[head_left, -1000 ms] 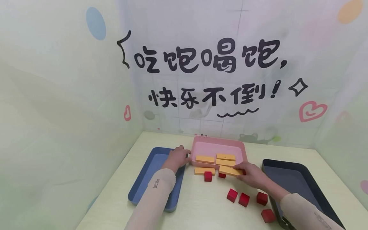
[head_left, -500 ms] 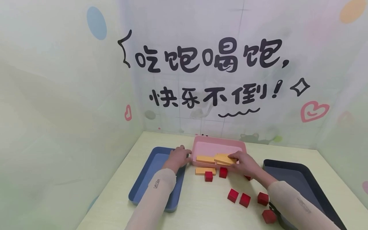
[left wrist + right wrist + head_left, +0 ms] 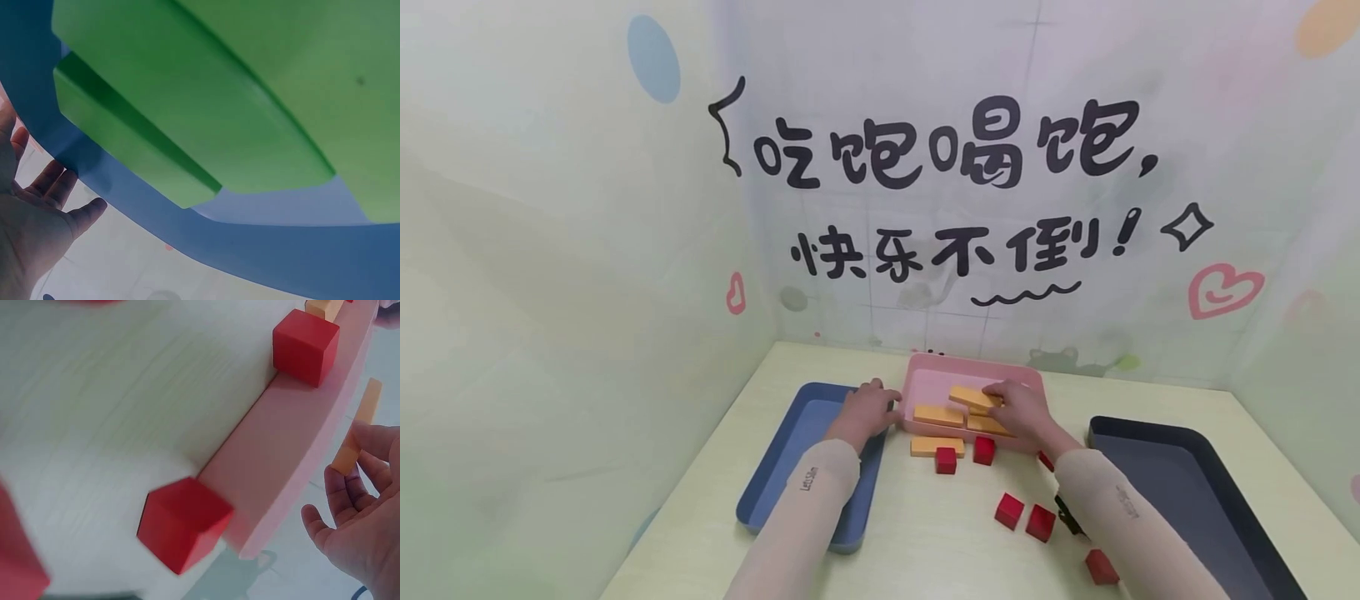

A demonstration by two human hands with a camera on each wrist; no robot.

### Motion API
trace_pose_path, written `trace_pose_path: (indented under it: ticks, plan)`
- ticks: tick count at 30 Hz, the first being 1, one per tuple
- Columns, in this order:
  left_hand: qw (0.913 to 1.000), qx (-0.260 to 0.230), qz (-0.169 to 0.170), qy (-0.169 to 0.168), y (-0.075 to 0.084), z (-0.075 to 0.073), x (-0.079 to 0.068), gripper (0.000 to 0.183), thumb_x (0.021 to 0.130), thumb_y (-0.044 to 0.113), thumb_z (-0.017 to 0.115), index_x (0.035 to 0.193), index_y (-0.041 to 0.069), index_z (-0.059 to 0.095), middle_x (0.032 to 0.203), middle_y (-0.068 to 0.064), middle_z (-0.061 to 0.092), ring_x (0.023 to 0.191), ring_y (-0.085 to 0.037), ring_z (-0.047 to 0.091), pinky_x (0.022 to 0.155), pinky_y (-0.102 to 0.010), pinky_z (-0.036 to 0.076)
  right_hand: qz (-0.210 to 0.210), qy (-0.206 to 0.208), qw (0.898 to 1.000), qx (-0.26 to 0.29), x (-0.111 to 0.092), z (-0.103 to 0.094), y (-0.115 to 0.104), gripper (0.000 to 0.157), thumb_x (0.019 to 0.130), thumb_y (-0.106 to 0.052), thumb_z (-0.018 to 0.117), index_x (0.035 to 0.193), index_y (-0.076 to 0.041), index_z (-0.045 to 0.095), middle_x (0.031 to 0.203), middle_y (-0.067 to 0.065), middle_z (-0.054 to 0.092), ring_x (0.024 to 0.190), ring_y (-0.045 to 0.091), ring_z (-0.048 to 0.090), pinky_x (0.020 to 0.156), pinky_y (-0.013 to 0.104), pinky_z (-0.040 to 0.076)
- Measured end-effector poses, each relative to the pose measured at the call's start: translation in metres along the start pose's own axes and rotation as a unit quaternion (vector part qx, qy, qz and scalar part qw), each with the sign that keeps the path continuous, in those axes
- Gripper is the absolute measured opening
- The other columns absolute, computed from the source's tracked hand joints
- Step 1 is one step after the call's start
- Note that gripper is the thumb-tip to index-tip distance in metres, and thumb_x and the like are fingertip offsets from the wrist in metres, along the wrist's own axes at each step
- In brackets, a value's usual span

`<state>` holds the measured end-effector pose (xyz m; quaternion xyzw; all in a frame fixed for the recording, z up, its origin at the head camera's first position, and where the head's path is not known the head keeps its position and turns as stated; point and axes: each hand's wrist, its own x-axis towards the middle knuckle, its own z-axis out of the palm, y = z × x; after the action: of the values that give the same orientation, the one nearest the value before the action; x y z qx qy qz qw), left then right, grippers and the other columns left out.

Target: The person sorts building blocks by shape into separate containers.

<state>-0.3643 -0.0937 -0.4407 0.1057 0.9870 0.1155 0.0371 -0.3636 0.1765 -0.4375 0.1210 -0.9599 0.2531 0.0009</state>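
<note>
My right hand point(image 3: 1026, 410) pinches a flat yellow block point(image 3: 972, 397) between thumb and fingers, above the pink tray point(image 3: 934, 385). In the right wrist view, that block point(image 3: 361, 425) stands out past both sides of the grip. Other yellow blocks point(image 3: 938, 415) lie along the tray's near side, partly covered by the held one. My left hand point(image 3: 865, 412) is at the far right corner of the blue tray point(image 3: 808, 421), fingers loosely spread, fingertips right at its rim. Green blocks point(image 3: 187, 100) fill much of the left wrist view, inside the blue rim.
One yellow block point(image 3: 937, 447) lies before the pink tray, with red cubes point(image 3: 946, 460) close to it. More red cubes point(image 3: 1041, 522) are scattered nearer the front. A dark tray point(image 3: 1172, 479) stands at the right, partly behind my right sleeve. A printed wall point(image 3: 940, 317) closes the back.
My right hand has carried the yellow block from in front of the pink tray, back and left over its near rim to above its inside. The left hand has stayed put.
</note>
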Motion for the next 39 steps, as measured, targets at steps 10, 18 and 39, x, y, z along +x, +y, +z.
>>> trace_pose_path:
  ticks: [10, 18, 39]
  plan:
    - [0.9999, 0.01, 0.005, 0.005, -0.003, 0.006, 0.003, 0.037, 0.096, 0.037, 0.065, 0.13, 0.023, 0.067, 0.123, -0.009, 0.056, 0.115, -0.029, 0.053, 0.104, -0.057, 0.039, 0.047, -0.01, 0.998, 0.031, 0.018, 0.017, -0.01, 0.038, 0.092, -0.002, 0.063, 0.129, -0.001, 0.064, 0.129, 0.017, 0.062, 0.11, 0.031, 0.055, 0.101, 0.05, 0.047]
    - [1.0, 0.007, 0.003, 0.003, -0.004, 0.007, 0.001, 0.038, 0.095, 0.038, 0.066, 0.13, 0.023, 0.067, 0.125, -0.01, 0.056, 0.115, -0.028, 0.053, 0.105, -0.055, 0.039, 0.047, 0.001, 0.999, 0.022, 0.03, 0.032, -0.021, 0.041, 0.089, -0.001, 0.067, 0.13, 0.001, 0.063, 0.131, 0.018, 0.059, 0.113, 0.032, 0.054, 0.104, 0.051, 0.044]
    - [1.0, 0.001, -0.004, 0.007, -0.004, 0.005, 0.003, 0.038, 0.095, 0.036, 0.066, 0.132, 0.023, 0.066, 0.126, -0.01, 0.055, 0.116, -0.029, 0.053, 0.104, -0.054, 0.04, 0.01, -0.01, 1.0, 0.02, 0.044, 0.031, -0.028, 0.043, 0.094, -0.003, 0.062, 0.137, -0.001, 0.057, 0.136, 0.018, 0.056, 0.122, 0.036, 0.052, 0.104, 0.053, 0.044]
